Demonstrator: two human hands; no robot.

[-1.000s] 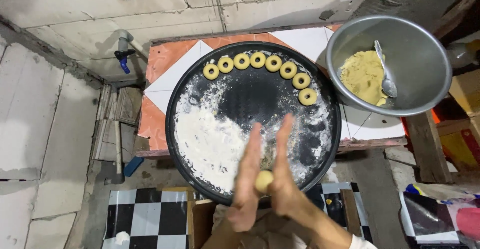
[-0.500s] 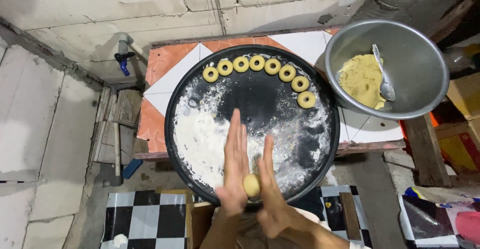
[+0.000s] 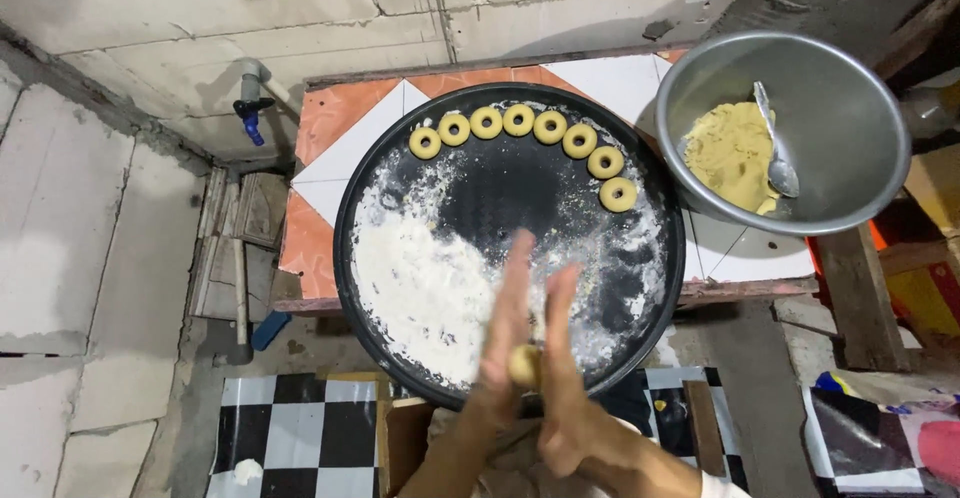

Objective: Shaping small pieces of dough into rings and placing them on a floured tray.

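Pressing a small lump of dough [image 3: 523, 365] between two flat palms: left hand [image 3: 505, 333] and right hand [image 3: 562, 378] are both upright with fingers straight, not curled, so the dough is just sandwiched between them and peeks out at the lower edge. It sits over the near rim of a big round black tray [image 3: 655, 288]. Loose white flour [image 3: 420, 278] is heaped on the tray's left half, and eight little dough rings [image 3: 518, 120] curve along its far edge. Just right of the tray is a metal bowl [image 3: 850, 108] with yellowish dough [image 3: 728, 153] and a spoon [image 3: 775, 153] in it.
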